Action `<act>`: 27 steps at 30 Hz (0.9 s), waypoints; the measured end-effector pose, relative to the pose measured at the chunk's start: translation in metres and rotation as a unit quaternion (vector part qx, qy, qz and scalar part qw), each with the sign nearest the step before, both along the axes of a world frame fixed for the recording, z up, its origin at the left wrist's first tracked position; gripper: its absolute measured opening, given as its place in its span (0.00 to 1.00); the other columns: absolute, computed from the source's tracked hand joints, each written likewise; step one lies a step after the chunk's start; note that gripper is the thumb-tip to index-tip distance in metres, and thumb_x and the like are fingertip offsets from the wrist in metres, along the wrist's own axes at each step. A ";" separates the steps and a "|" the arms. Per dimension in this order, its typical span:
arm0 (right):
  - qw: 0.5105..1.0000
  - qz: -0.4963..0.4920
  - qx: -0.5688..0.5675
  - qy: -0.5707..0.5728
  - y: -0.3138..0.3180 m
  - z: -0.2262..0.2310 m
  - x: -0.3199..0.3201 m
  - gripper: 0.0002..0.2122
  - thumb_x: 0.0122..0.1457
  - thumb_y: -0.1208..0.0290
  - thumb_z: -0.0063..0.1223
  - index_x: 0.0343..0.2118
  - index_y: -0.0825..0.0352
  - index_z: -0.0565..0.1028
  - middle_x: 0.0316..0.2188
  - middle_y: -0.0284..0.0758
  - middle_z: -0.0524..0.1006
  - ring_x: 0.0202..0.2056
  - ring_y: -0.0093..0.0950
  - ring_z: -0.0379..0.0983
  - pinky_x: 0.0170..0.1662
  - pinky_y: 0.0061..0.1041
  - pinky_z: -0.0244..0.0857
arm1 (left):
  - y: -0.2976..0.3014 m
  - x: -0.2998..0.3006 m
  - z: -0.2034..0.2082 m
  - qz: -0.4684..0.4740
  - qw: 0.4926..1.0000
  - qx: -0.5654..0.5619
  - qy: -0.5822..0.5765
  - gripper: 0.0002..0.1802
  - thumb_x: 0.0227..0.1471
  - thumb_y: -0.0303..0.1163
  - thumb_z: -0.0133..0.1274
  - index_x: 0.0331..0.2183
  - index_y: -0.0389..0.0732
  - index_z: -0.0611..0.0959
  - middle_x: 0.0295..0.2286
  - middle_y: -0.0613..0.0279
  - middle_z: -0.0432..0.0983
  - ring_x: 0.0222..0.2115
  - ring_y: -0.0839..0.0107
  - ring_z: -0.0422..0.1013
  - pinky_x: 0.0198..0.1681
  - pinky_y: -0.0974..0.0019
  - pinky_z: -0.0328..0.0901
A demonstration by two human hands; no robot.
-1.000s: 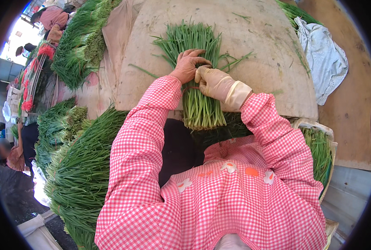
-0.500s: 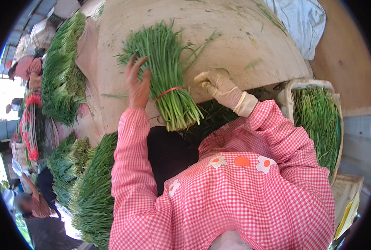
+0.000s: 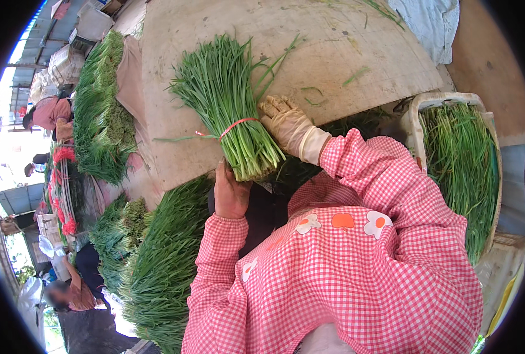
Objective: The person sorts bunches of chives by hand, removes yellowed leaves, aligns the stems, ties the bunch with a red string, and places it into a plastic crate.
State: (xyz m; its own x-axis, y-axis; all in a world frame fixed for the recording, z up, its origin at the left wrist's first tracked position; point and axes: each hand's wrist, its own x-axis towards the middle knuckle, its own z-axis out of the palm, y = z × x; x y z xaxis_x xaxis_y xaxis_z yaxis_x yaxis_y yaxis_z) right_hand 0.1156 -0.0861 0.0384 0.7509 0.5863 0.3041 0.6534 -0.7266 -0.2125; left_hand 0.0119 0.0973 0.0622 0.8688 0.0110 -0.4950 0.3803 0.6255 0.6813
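A thick bundle of green chives (image 3: 221, 91) lies on the wooden board, leaves pointing away and cut stem ends near me. A red tie (image 3: 239, 125) circles its lower part, with a loose tail sticking out to the left. My bare left hand (image 3: 233, 192) is at the near left of the stem ends, touching them, fingers stretched up along their side and partly hidden by them. On the right, my right hand (image 3: 289, 125) in a pale glove rests against the stems beside the tie. Its fingers are extended and spread flat, not wrapped around the bundle.
Loose chives fill a white crate (image 3: 419, 127) at the right. More chives are heaped (image 3: 165, 259) near my left arm and in a long pile (image 3: 100, 112) farther left. A pale cloth (image 3: 430, 26) hangs at the board's far right. Other people (image 3: 53, 112) are at the far left.
My left hand has moved from the leaves' left side down to the stem ends. My right hand has come in against the bundle, and its fingers have spread. The red tie's loose tail now shows.
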 end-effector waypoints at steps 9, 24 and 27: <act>0.724 0.037 0.407 0.556 0.013 0.001 -0.020 0.13 0.57 0.73 0.44 0.46 0.68 0.65 0.30 0.34 0.74 0.30 0.26 0.72 0.32 0.22 0.66 | 0.010 0.024 0.013 -0.032 0.983 -0.181 0.007 0.34 0.52 0.62 0.35 0.52 0.51 0.67 0.50 0.64 0.65 0.50 0.62 0.62 0.52 0.51 0.56; 0.914 0.055 0.014 0.401 -0.062 0.105 -0.052 0.08 0.55 0.68 0.47 0.30 0.68 0.71 0.24 0.40 0.74 0.28 0.35 0.72 0.33 0.28 0.64 | -0.026 0.023 -0.013 -0.047 0.983 -0.168 -0.053 0.34 0.51 0.58 0.43 0.52 0.45 0.66 0.47 0.59 0.68 0.47 0.61 0.65 0.50 0.53 0.60; 0.953 0.073 0.214 0.204 -0.042 0.113 -0.054 0.07 0.52 0.68 0.51 0.30 0.64 0.72 0.24 0.38 0.73 0.29 0.39 0.71 0.31 0.33 0.65 | -0.030 0.023 -0.016 -0.052 0.983 -0.170 -0.052 0.28 0.52 0.50 0.47 0.50 0.44 0.68 0.45 0.60 0.70 0.45 0.65 0.67 0.48 0.56 0.63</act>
